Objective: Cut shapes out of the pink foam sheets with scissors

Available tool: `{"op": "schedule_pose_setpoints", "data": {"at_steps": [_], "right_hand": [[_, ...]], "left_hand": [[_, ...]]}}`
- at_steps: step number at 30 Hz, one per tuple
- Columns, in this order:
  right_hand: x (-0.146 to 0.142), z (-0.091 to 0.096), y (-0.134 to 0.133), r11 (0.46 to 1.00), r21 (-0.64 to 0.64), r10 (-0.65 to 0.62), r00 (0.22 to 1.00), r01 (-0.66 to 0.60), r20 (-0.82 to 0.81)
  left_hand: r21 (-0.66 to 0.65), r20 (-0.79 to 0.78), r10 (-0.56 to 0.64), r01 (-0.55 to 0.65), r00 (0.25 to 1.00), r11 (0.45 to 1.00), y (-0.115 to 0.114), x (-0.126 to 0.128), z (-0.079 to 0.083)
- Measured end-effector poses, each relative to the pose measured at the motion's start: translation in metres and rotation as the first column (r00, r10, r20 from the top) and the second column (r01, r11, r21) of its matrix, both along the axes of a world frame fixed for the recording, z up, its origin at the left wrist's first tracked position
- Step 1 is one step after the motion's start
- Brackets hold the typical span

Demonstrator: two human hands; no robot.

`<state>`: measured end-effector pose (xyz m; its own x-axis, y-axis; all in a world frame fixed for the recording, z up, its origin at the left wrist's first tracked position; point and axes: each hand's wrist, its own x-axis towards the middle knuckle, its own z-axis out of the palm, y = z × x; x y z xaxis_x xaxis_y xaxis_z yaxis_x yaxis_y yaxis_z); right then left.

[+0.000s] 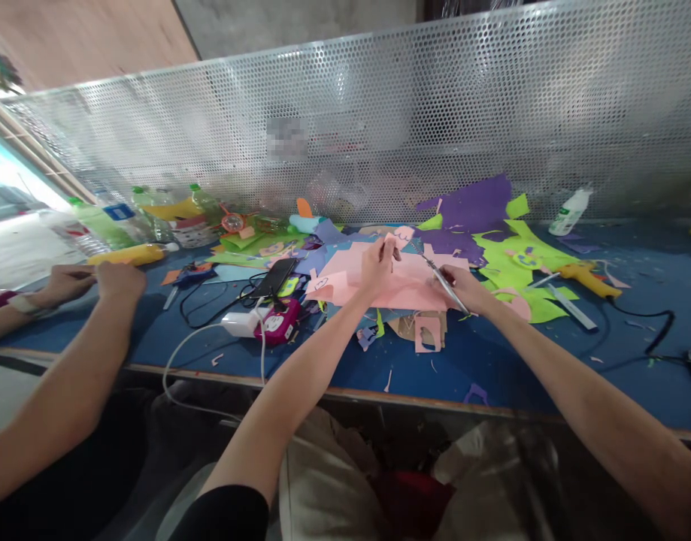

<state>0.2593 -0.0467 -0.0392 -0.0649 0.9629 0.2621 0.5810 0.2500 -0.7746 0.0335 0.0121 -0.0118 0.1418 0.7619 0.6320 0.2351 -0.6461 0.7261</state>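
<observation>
My left hand [379, 264] pinches a small pink cut-out [401, 237] with dark curved lines drawn on it, held just above the bench. In my right hand [458, 287] is a slim silver cutter knife [447, 282], slanted with its thin tip up and left, close to the cut-out. Whether the tip touches the cut-out I cannot tell. Beneath both hands lies a large pink foam sheet [353, 263]. A pink piece with a hole [427, 333] rests on scraps nearer the bench's front edge.
Purple sheets [474, 207] and lime-green sheets [492, 255] lie behind and right. A yellow glue gun [590, 279], white bottle [571, 212] and another cutter [571, 306] are right. Left are a phone [277, 276], magenta box [277, 321], cables, and a co-worker's hands [119, 282].
</observation>
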Motion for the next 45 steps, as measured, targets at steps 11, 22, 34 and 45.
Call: {"op": "schedule_pose_setpoints", "data": {"at_steps": [11,22,34,45], "right_hand": [[-0.002,0.012,-0.012,0.986,-0.069,0.149,0.988,-0.152,-0.048],[-0.010,0.015,-0.021,0.977,-0.049,0.199,0.971,-0.207,-0.133],[-0.005,0.013,-0.018,0.965,-0.025,0.258,0.964,-0.260,-0.070],[-0.008,0.012,-0.019,0.979,-0.026,0.200,0.975,-0.203,-0.100]], "left_hand": [[0.098,-0.319,0.068,-0.038,0.945,0.994,-0.018,0.008,0.007],[0.029,-0.134,-0.049,0.053,0.990,0.998,-0.022,0.011,0.009],[0.080,-0.142,-0.022,0.034,0.990,0.996,-0.016,0.004,0.011],[0.092,-0.147,-0.032,0.046,0.989,0.995,-0.021,0.005,0.014]]}}
